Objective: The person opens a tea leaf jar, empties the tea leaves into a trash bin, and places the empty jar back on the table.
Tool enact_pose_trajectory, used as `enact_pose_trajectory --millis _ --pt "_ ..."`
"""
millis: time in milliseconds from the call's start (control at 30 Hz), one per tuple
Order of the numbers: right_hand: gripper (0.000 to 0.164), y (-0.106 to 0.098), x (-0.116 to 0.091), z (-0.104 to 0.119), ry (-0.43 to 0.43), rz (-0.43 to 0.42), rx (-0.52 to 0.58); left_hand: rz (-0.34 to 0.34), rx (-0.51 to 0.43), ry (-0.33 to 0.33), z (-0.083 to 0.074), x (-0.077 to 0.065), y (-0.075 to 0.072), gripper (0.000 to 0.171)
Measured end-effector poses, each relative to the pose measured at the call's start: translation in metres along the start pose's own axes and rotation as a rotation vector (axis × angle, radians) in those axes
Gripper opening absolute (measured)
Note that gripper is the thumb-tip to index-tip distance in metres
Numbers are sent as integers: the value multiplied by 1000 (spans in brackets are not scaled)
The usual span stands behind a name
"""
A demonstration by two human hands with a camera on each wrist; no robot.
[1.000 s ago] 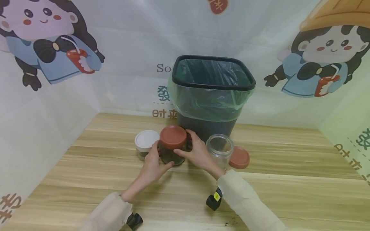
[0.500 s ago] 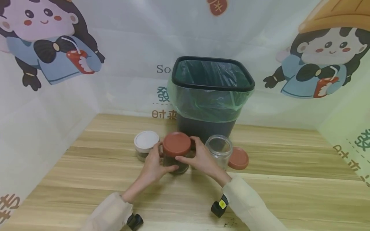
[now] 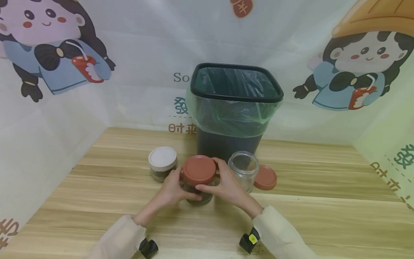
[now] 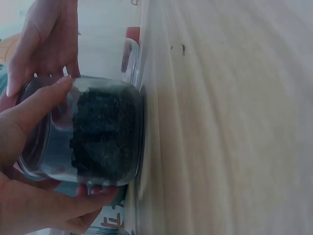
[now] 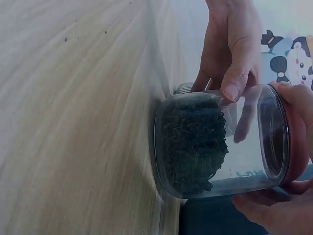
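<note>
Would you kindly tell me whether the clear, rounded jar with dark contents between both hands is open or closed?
The jar is closed: a round, reddish-brown lid sits on top. How tightly, I cannot tell.

The printed backdrop (image 3: 142,54) reads "So" (image 3: 181,77), "發" (image 3: 181,105) and "时来" (image 3: 182,128), the Chinese repeated at right.

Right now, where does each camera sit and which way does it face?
Head: on the head, forward and down at the table; left hand, right hand and sleeves show.
Left wrist: on that wrist, facing rightward at the red-lidded jar; both hands show.
Right wrist: on that wrist, facing leftward at the red-lidded jar; both hands show.
Shared: both wrist views show that jar's dark contents.
</note>
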State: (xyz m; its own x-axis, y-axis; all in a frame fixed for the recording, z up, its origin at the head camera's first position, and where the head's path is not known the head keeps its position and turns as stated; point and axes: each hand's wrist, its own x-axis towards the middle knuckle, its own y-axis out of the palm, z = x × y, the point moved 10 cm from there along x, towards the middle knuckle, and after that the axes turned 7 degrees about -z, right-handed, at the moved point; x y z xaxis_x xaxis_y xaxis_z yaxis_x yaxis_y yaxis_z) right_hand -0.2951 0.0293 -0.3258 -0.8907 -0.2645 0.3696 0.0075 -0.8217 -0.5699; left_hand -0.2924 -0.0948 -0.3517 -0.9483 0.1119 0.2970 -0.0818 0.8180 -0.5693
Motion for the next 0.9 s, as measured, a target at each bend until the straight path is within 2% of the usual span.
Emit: enact_pose_trajectory --millis 100,200,267,433,500,667,733,900 --pt "78 -1 -1 3 -19 -14 16 47 -39 22 0 0 4 97" --pt "82 -2 -3 6 -42 -31 -10 74 -95 71 -2 1 7 95" --pt "84 -3 -4 8 -59 -48 -40 89 -129 81 -3 1 10 96" --pt "90 -3 -6 14 -86 -88 -78 113 -162 9 2 1 18 100" --pt "92 -3 -7 15 -94 -101 -84 126 -182 6 2 1 21 100" --pt "92 -3 -10 18 -132 -126 -104 164 -274 130 -11 2 26 96" --pt "89 -4 -10 19 -149 -133 -112 188 -293 158 -12 2 27 95" --pt "86 -4 -11 20 -166 -124 -119 273 -325 143 -6 0 33 93"
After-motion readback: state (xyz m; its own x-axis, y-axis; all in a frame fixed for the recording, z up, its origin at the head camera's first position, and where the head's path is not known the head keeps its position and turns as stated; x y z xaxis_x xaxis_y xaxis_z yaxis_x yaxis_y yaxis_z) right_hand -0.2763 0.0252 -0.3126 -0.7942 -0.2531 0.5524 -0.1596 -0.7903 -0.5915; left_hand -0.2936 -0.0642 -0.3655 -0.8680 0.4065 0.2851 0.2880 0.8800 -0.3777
